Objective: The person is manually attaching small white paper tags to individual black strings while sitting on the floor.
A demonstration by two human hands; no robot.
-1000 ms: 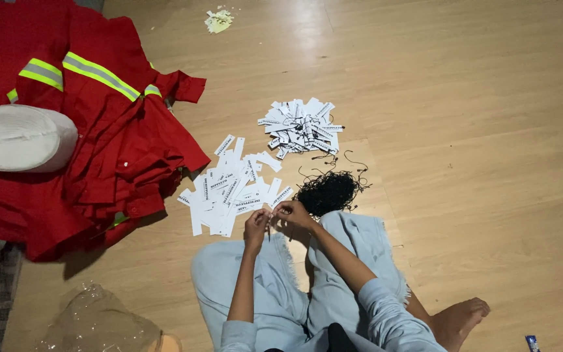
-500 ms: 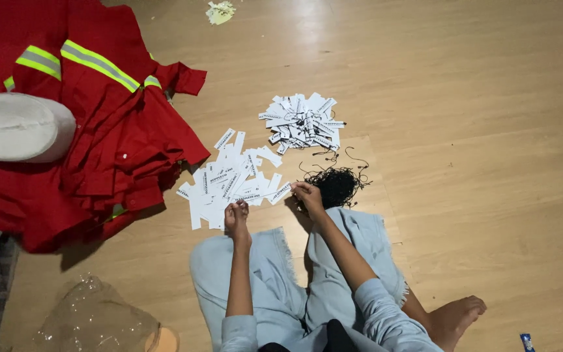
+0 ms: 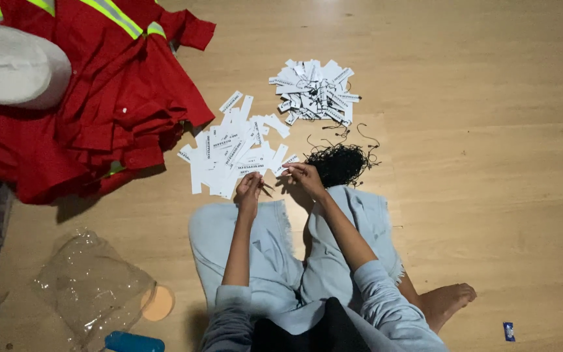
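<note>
On the wooden floor [image 3: 477, 163], just ahead of the knees, the 2 hands are held close together at the near edge of a loose pile of white paper tags [image 3: 232, 151]. The left hand [image 3: 250, 189] is closed, its fingers pinched on something small; whether that is a tag or a thread cannot be told. The right hand [image 3: 304, 177] is seen at 3 o'clock from the left one, its fingers drawn together at the tips beside a tag at the pile's edge, and what they grip, if anything, cannot be made out.

A tangle of black threads [image 3: 341, 163] is found just at 2 o'clock from the right hand, nearly touching it. A second heap of tags with threads attached [image 3: 314, 91] lies at 12 o'clock from the tangle, apart from the loose pile.

A stack of red work clothes with reflective stripes [image 3: 109, 107] is spread at 10 o'clock from the hands, with a white cap [image 3: 14, 65] resting on it. A crumpled clear plastic bag [image 3: 89, 287] is seen at 8 o'clock, beside the left leg. Both legs are covered in pale blue trousers [image 3: 275, 261], and a bare foot [image 3: 447, 301] shows at 4 o'clock.
</note>
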